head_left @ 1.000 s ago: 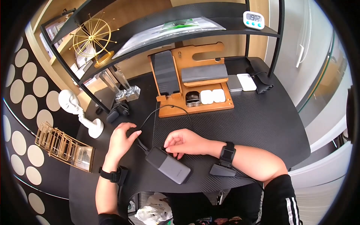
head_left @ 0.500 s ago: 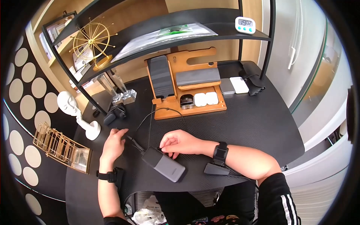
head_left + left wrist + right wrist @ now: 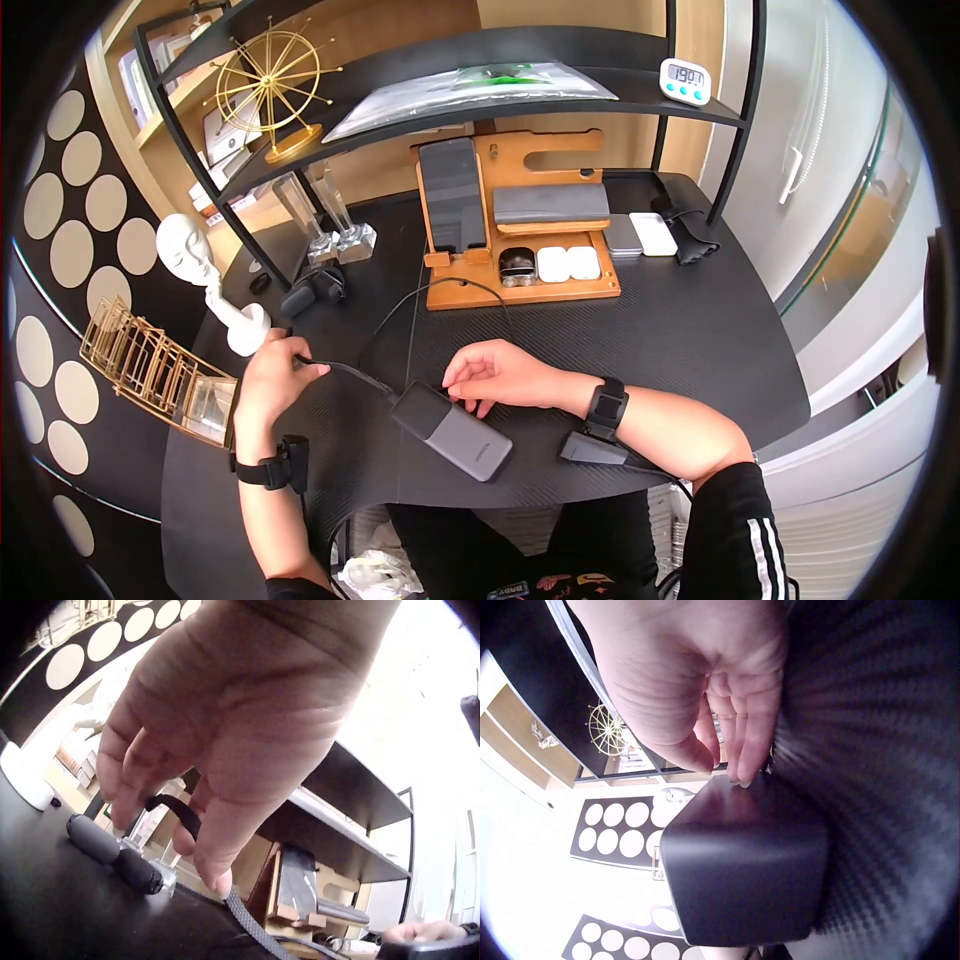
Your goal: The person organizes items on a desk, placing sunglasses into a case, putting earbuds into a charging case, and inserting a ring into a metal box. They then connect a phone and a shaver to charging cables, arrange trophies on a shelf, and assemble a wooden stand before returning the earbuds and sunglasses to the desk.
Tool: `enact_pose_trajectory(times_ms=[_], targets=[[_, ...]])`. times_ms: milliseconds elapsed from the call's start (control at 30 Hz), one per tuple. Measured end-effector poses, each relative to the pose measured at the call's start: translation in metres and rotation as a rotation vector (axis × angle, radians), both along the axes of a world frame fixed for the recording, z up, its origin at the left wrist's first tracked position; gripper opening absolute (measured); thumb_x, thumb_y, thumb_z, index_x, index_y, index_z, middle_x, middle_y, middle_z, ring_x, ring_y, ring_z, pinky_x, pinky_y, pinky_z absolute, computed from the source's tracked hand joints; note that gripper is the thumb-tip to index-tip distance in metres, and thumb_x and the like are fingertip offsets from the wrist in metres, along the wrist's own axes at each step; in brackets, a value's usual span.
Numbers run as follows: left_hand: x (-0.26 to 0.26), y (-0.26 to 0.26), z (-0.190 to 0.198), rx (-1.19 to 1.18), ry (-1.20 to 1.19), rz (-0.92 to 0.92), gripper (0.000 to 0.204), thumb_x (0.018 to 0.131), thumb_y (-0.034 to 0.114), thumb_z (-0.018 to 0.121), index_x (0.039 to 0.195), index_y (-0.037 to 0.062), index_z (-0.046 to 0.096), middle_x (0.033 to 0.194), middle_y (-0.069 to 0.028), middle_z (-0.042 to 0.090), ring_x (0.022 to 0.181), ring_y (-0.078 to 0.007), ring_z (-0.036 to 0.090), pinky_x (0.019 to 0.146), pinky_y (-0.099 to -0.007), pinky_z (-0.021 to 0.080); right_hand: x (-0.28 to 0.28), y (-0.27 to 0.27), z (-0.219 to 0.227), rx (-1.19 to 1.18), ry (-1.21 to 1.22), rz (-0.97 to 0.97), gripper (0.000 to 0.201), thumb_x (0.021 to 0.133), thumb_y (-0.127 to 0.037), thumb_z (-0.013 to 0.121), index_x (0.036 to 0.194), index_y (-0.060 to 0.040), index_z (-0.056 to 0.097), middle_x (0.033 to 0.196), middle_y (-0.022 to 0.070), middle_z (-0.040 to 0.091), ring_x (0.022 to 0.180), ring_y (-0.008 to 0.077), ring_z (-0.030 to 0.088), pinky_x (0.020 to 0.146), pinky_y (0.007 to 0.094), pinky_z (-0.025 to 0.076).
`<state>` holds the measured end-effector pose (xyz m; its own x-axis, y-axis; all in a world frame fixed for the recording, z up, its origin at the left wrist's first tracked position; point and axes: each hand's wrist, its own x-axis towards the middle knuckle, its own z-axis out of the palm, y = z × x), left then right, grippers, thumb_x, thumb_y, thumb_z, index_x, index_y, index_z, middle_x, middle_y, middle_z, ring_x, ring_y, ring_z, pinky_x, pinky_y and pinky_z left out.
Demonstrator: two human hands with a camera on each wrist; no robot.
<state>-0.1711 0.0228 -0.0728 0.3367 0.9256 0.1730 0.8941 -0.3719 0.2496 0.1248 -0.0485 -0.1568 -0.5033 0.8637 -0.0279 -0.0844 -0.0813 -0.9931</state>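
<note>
A dark grey power bank (image 3: 455,430) lies on the black desk, its face up and slightly turned. My right hand (image 3: 510,375) has thumb and fingers curled at the power bank's upper right edge; in the right wrist view the fingertips meet its far end. From its top end a flat woven strap (image 3: 244,919) stretches left to my left hand (image 3: 268,380). That hand pinches the strap between thumb and fingers, well apart from the power bank. A thin black cable (image 3: 440,280) loops across the desk behind both hands, one end running behind the right hand.
A wooden organiser (image 3: 460,293) holding a phone, glasses case and small cases stands behind. White figurine (image 3: 245,325), gold rack (image 3: 140,350) and grey-black object (image 3: 312,290) are at left. Above runs a shelf (image 3: 560,92) with a timer (image 3: 685,80).
My left hand has moved left and slightly up, away from the power bank, and the strap is now drawn out longer. The right hand stays at the power bank's edge.
</note>
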Motion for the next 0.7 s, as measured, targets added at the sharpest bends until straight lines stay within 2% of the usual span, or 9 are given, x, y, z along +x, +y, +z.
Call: enact_pose_trajectory(times_ms=[67, 167, 233, 267, 367, 500, 533, 633, 700], targets=[[-0.002, -0.01, 0.017, 0.007, 0.012, 0.012, 0.028, 0.063, 0.017, 0.08, 0.076, -0.0002, 0.062, 0.081, -0.0134, 0.058, 0.073, -0.0281, 0.059, 0.068, -0.0339, 0.048, 0.0, 0.0, 0.001, -0.005, -0.01, 0.001, 0.012, 0.086, -0.01, 0.06, 0.096, -0.0025, 0.058, 0.086, 0.0052, 0.063, 0.071, 0.0101, 0.06, 0.06, 0.0245, 0.054], [-0.001, -0.021, 0.033, -0.016, -0.027, 0.099, 0.022, 0.067, 0.014, 0.077, 0.077, -0.0008, 0.063, 0.071, -0.0097, 0.061, 0.067, -0.021, 0.06, 0.064, -0.0293, 0.048, -0.001, 0.0, 0.004, -0.012, -0.025, 0.001, 0.012, 0.087, -0.01, 0.06, 0.096, -0.0028, 0.059, 0.086, 0.0049, 0.063, 0.071, 0.0097, 0.06, 0.06, 0.0242, 0.054], [-0.003, -0.024, 0.036, -0.071, -0.351, 0.004, 0.016, 0.072, 0.009, 0.073, 0.082, -0.0015, 0.066, 0.068, -0.0061, 0.063, 0.066, -0.0129, 0.06, 0.062, -0.0251, 0.047, -0.001, 0.0, 0.004, -0.018, -0.044, -0.003, 0.011, 0.088, -0.011, 0.06, 0.097, -0.0054, 0.06, 0.087, 0.003, 0.063, 0.071, 0.0079, 0.059, 0.061, 0.0222, 0.052], [0.0, -0.028, 0.038, -0.067, -0.411, -0.054, 0.012, 0.077, 0.003, 0.067, 0.088, -0.0027, 0.066, 0.079, -0.0058, 0.066, 0.071, -0.0087, 0.06, 0.064, -0.0227, 0.047, -0.001, -0.001, 0.005, -0.019, -0.047, -0.008, 0.011, 0.088, -0.011, 0.06, 0.097, -0.0054, 0.06, 0.086, 0.0027, 0.063, 0.071, 0.0076, 0.058, 0.061, 0.0219, 0.052], [0.014, -0.035, 0.035, 0.017, -0.533, -0.183, 0.012, 0.079, 0.001, 0.064, 0.09, -0.0024, 0.066, 0.083, -0.0065, 0.066, 0.071, -0.0091, 0.059, 0.064, -0.0232, 0.047, -0.002, -0.001, 0.005, -0.019, -0.045, -0.013, 0.011, 0.088, -0.011, 0.06, 0.097, -0.0056, 0.06, 0.086, 0.0026, 0.063, 0.07, 0.0076, 0.058, 0.06, 0.0219, 0.052], [0.027, -0.042, 0.032, 0.078, -0.423, -0.177, 0.015, 0.08, -0.001, 0.061, 0.094, -0.0009, 0.066, 0.082, -0.0097, 0.064, 0.068, -0.0138, 0.06, 0.064, -0.0249, 0.047, -0.002, 0.0, 0.004, -0.024, -0.042, -0.022, 0.012, 0.087, -0.01, 0.059, 0.097, -0.0037, 0.058, 0.085, 0.003, 0.062, 0.071, 0.0086, 0.059, 0.06, 0.0232, 0.053], [0.025, -0.039, 0.028, 0.067, -0.377, -0.167, 0.019, 0.078, 0.002, 0.063, 0.097, 0.0002, 0.065, 0.083, -0.0131, 0.064, 0.069, -0.0195, 0.062, 0.066, -0.0283, 0.048, -0.002, 0.0, 0.004, -0.026, -0.05, -0.021, 0.012, 0.087, -0.01, 0.059, 0.097, -0.0037, 0.058, 0.085, 0.003, 0.062, 0.071, 0.0086, 0.059, 0.06, 0.0232, 0.053], [0.024, -0.033, 0.018, 0.079, -0.221, -0.115, 0.025, 0.076, 0.006, 0.066, 0.1, 0.0008, 0.064, 0.089, -0.0158, 0.065, 0.079, -0.0263, 0.064, 0.073, -0.0343, 0.049, -0.004, -0.001, 0.005, -0.019, -0.048, -0.027, 0.018, 0.086, -0.009, 0.06, 0.103, -0.0031, 0.056, 0.096, 0.0053, 0.06, 0.075, 0.0101, 0.06, 0.061, 0.0243, 0.054], [0.023, -0.027, 0.005, 0.151, -0.156, -0.122, 0.026, 0.076, 0.007, 0.066, 0.101, 0.0006, 0.063, 0.092, -0.0167, 0.064, 0.085, -0.0283, 0.064, 0.076, -0.0368, 0.049, -0.006, -0.004, 0.006, 0.038, -0.021, -0.125, 0.027, 0.084, -0.007, 0.062, 0.109, -0.0028, 0.052, 0.109, 0.0081, 0.054, 0.08, 0.012, 0.061, 0.062, 0.0255, 0.055]])
